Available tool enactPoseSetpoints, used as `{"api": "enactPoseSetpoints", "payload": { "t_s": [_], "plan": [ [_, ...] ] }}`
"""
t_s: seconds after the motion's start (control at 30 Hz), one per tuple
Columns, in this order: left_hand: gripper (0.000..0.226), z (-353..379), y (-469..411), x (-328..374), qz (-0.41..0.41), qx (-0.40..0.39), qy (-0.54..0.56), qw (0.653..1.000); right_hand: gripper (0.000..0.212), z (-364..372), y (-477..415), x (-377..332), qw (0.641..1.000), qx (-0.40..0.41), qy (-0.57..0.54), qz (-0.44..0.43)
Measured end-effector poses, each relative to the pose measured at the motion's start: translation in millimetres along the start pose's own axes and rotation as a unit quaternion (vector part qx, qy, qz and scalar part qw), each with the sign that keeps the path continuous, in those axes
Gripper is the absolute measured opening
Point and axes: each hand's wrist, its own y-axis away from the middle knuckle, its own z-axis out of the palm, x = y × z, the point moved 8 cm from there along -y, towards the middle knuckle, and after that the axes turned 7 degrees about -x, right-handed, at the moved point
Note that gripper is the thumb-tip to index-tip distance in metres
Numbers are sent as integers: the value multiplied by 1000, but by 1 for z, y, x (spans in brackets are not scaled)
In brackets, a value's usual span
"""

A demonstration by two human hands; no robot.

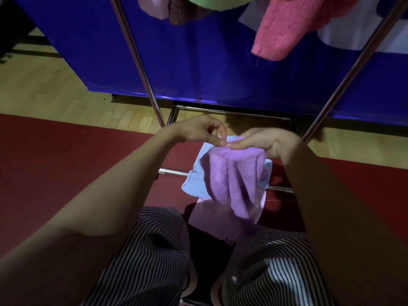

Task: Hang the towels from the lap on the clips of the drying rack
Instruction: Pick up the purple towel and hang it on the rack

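Purple towel (234, 180) hangs long-axis down from both grips above my lap (152, 250) | left grip (198, 131) pinches its top edge, right grip (262, 142) holds it alongside | clips unseen; pink towel (293, 25) hangs overhead, nearer right grip.

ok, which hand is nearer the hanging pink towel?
Right. The right hand is below the pink towel, slightly to its left. The left hand sits further left. Both hands hold the top edge of the purple towel.
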Motion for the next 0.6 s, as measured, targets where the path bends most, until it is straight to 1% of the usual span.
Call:
{"api": "enactPoseSetpoints", "payload": {
  "t_s": [0.03,0.07,0.1,0.17,0.2,0.23,0.27,0.3,0.33,0.37,0.43,0.47,0.5,0.53,0.57,0.6],
  "plan": [
    [15,-3,1,-11,-9,5,23,1000,17,-4,5,-3,999,14,-39,-22],
    [24,-3,4,-23,-20,5,51,998,12,-8,8,-8,997,28,-65,-43],
    [45,-1,5,-36,-32,0,72,997,14,-12,11,-12,994,32,-81,-63],
    [103,14,9,-61,-75,-41,97,992,18,-15,16,-20,991,28,-96,-92],
    [123,27,10,-72,-97,-79,115,985,21,-18,17,-21,989,33,-104,-99],
    [130,39,11,-78,-113,-120,129,978,23,-21,17,-21,987,43,-113,-101],
    [125,50,12,-82,-125,-152,142,970,23,-24,17,-20,985,51,-127,-106],
    [112,59,13,-82,-130,-178,155,963,19,-26,18,-21,981,61,-144,-114],
    [100,66,13,-78,-128,-195,162,959,14,-29,18,-22,975,75,-167,-125],
    [93,69,13,-73,-120,-198,168,958,11,-32,19,-23,969,91,-187,-137],
    [86,66,6,-68,-94,-163,201,961,12,-41,18,-18,960,116,-214,-137],
    [82,62,2,-67,-82,-137,222,962,12,-46,18,-13,962,125,-208,-123],
    [74,56,0,-65,-75,-108,233,964,12,-50,18,-7,970,137,-180,-92],
    [63,50,-2,-65,-69,-76,243,965,13,-58,20,2,979,167,-108,-37],
    [51,43,-2,-66,-67,-39,249,965,16,-68,24,10,977,209,13,39],
    [41,35,-2,-67,-64,-2,246,967,21,-81,31,17,949,249,150,122]
  ]
}}
